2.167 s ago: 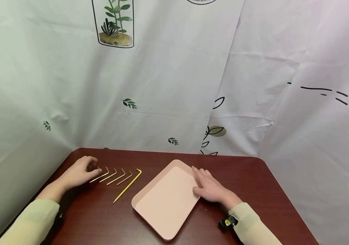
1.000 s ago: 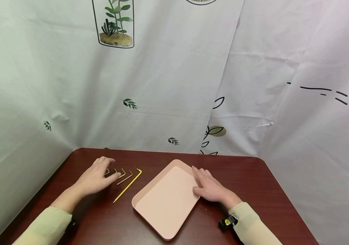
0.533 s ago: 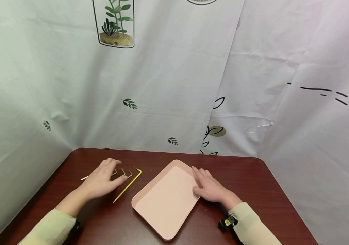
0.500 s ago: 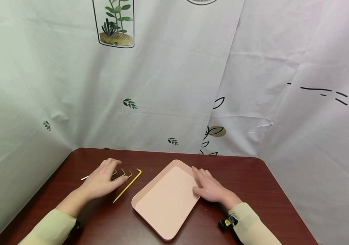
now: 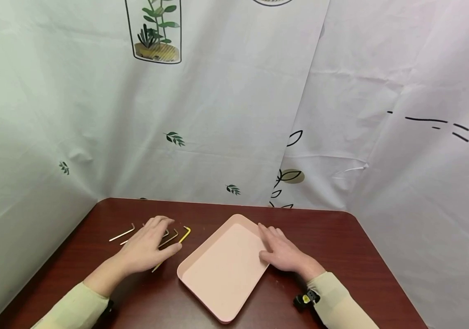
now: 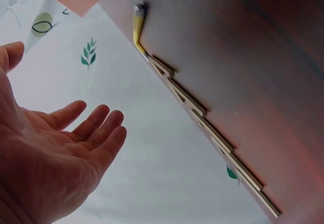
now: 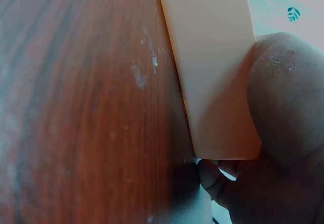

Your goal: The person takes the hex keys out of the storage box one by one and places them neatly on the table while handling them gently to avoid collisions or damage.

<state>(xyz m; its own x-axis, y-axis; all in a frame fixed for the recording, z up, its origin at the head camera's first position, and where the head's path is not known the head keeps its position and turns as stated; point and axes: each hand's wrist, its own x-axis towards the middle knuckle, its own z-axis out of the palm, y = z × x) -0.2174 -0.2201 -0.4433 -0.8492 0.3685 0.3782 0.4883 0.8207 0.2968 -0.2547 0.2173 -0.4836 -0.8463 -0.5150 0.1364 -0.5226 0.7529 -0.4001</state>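
In the head view my left hand hovers over a row of L-shaped hex keys, hiding parts of several of them. The leftmost silver hex key lies fully in sight, and the yellow hex key shows beyond my thumb. In the left wrist view that hand is spread with nothing in it, apart from the yellow key and the metal ones. My right hand holds the pink tray at its right corner. The right wrist view shows the thumb over the tray's rim.
The dark red-brown table carries the keys on the left and the tray in the middle. A white printed cloth hangs behind and along both sides. A black strap device sits at the right wrist.
My left hand has moved rightward along the row, from the leftmost key to above the keys near the yellow one. The leftmost key now lies farther left. Right hand and tray stay still.
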